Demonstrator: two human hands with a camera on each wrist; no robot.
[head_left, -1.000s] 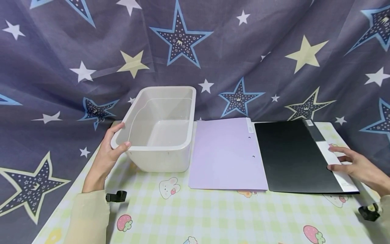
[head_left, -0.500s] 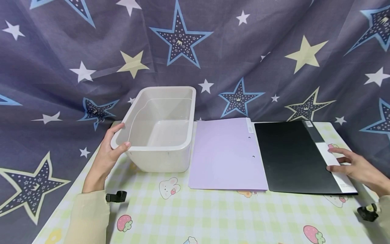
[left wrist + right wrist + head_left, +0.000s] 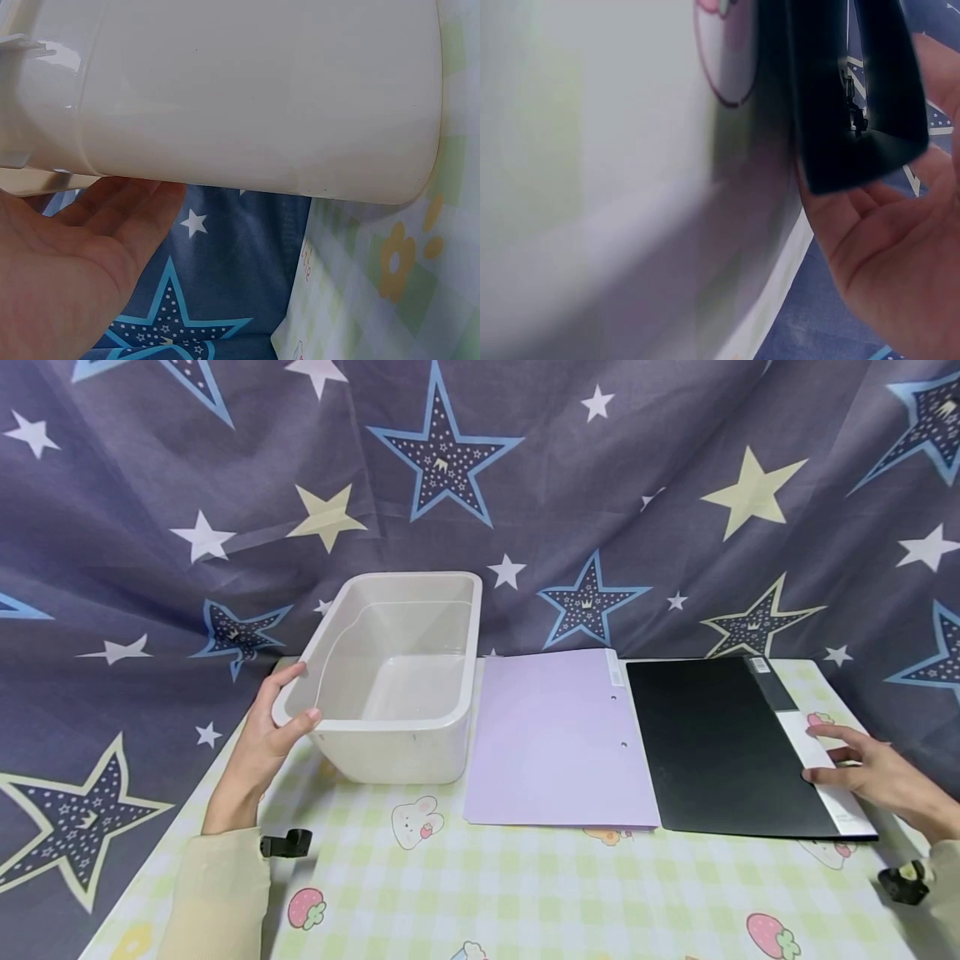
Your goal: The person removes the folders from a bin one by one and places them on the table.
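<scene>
At the left of the table stands a white plastic bin [image 3: 408,747], upright and with nothing inside it. My left hand [image 3: 262,735] grips its near left corner, thumb over the rim; in the left wrist view the fingers [image 3: 142,214] lie against the outer wall. On the right lies a black ring binder [image 3: 712,752] with a white label strip along its spine. My right hand [image 3: 881,772] holds that spine edge, with thumb and fingers spread along it. Through the binder's open end in the right wrist view, a metal mechanism [image 3: 853,105] shows.
Between bin and black binder lies a lilac folder [image 3: 558,743] with two small holes near its right side. A green checked tablecloth [image 3: 525,893] covers the table. Behind hangs a dark blue star-patterned curtain [image 3: 645,435].
My right hand and the black binder's spine edge have shifted slightly left. The left hand, the bin and the lilac folder stay in place.
</scene>
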